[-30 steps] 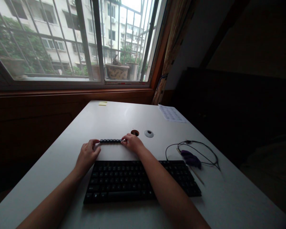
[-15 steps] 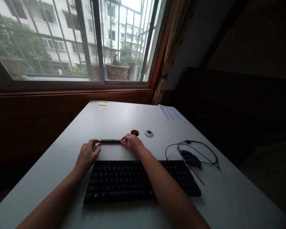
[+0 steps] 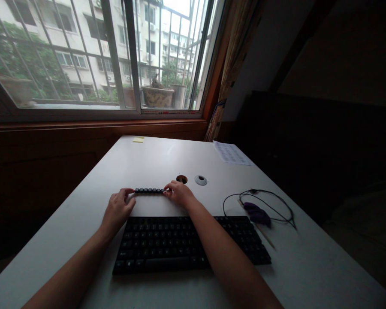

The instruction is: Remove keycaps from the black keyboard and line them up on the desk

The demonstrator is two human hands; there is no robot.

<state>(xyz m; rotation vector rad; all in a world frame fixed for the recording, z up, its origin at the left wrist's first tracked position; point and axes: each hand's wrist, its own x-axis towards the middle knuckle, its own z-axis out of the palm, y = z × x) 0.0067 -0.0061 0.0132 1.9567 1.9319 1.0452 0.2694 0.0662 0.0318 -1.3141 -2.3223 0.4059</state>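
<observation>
Window-lit white worktop (image 3: 83,223): row of keycaps (image 3: 149,190) lies beyond keyboard (image 3: 186,242). Left hand (image 3: 117,210) & right hand (image 3: 179,193) pinch its ends w/ closed fingers. Best press evenly, both sides level.

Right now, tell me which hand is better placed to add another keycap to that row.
Probably right. The right hand pinches the keycap row's right end; the left hand only steadies the left end. Both reach the keyboard.

White desk (image 3: 167,159), barred window (image 3: 93,56), curtain (image 3: 234,56), dim dark wall (image 3: 324,51)
</observation>
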